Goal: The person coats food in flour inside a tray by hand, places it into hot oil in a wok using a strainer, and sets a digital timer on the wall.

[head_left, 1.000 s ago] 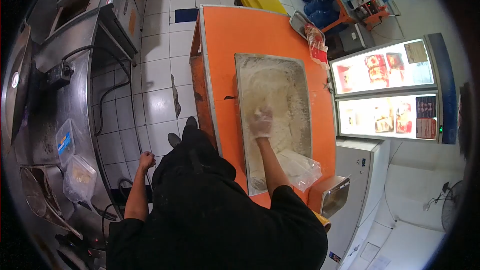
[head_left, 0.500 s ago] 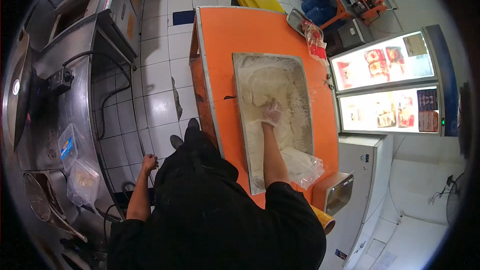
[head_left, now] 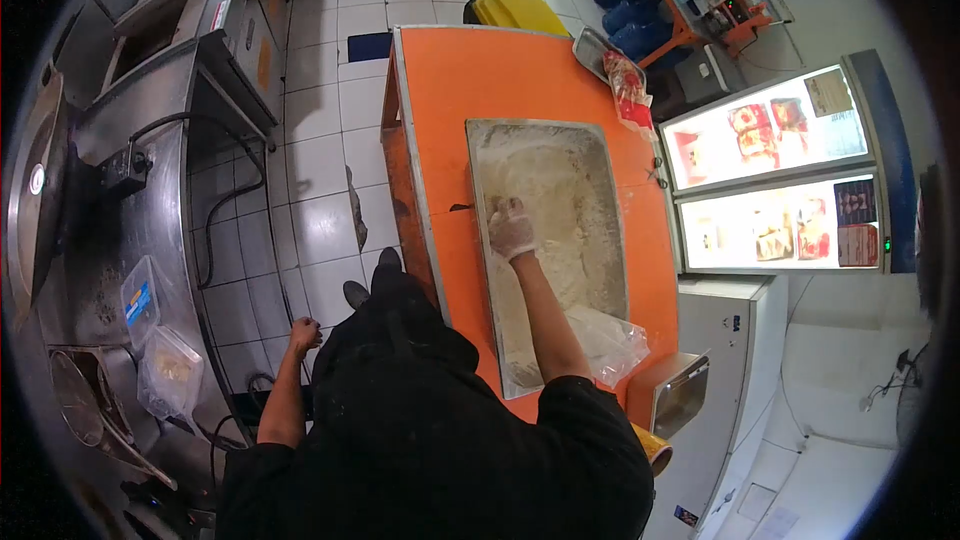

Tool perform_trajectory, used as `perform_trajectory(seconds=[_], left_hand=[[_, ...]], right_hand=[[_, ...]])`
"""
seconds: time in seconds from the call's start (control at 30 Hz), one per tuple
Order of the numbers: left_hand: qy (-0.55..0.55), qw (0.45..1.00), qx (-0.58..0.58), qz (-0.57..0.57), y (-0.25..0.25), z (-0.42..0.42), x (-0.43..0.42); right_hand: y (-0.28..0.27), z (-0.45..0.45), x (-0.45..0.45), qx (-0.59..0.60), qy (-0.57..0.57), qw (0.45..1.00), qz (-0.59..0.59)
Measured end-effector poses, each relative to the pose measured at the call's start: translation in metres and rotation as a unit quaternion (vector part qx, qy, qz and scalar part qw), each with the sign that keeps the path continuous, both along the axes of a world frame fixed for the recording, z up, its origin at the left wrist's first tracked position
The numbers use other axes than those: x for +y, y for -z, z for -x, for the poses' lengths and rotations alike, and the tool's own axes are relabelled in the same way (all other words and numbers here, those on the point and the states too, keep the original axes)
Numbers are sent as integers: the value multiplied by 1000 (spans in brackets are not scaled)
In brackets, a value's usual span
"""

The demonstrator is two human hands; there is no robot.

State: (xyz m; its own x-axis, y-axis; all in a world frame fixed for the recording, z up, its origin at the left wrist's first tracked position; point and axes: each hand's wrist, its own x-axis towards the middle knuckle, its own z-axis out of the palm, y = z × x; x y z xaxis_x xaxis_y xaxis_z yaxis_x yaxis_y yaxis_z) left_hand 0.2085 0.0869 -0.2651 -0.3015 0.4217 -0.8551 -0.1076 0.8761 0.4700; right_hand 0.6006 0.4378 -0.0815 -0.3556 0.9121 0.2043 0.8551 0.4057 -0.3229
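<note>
My right hand [head_left: 512, 228], in a clear plastic glove, is inside a long metal tray [head_left: 612, 240] of pale flour [head_left: 570, 230]. It is near the tray's left wall, with its fingers curled in; what they hold, if anything, is too unclear to make out. My left hand [head_left: 306, 333] hangs bare beside my body above the floor, fingers loosely closed and nothing visible in them. A clear plastic bag [head_left: 610, 342] lies over the near right part of the tray.
The tray rests on an orange table [head_left: 440, 80]. Beyond it lie a small tray with a red-and-white package [head_left: 628, 90] and a yellow bin [head_left: 520, 10]. A lit display fridge [head_left: 770, 180] stands right. A steel counter [head_left: 150, 200] with plastic containers [head_left: 168, 365] is at left.
My right hand has moved left through the flour, from the middle of the tray to near its left wall. The left hand still hangs at my side.
</note>
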Motion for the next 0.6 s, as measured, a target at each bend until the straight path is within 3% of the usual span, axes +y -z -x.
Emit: perform_trajectory(seconds=[0.1, 0.17, 0.2, 0.27, 0.3, 0.37, 0.4, 0.47, 0.5, 0.57, 0.6], left_hand=[[-16, 1000, -23, 0, 8, 2, 6], [-12, 1000, -23, 2, 1, 3, 4], [-12, 1000, -21, 2, -2, 3, 4], [-18, 1000, -14, -2, -5, 1, 6], [-18, 1000, -14, -2, -6, 2, 7], [-6, 1000, -5, 4, -6, 1, 4], [-3, 1000, -5, 5, 0, 1, -1], [-11, 1000, -14, -2, 18, 4, -5], [-7, 1000, -14, -2, 15, 4, -3], [-8, 1000, -26, 15, 0, 1, 2], [-7, 1000, -27, 14, -7, 1, 5]], right_hand=[[7, -10, 3, -61, -11, 998, 4], [40, -31, 14, -166, 25, 984, -56], [41, -37, 16, -164, 25, 985, -55], [45, -47, 20, -87, 191, 969, -129], [41, -45, 23, -87, 191, 969, -130], [28, -33, 22, -157, 206, 964, 61], [28, -24, 15, -157, 209, 963, 64], [30, -8, 5, -149, 40, 978, -138], [17, -7, -2, -150, 44, 978, -137], [-17, -4, -23, -41, -136, 988, 56], [-18, -12, -28, -42, -136, 988, 54]])
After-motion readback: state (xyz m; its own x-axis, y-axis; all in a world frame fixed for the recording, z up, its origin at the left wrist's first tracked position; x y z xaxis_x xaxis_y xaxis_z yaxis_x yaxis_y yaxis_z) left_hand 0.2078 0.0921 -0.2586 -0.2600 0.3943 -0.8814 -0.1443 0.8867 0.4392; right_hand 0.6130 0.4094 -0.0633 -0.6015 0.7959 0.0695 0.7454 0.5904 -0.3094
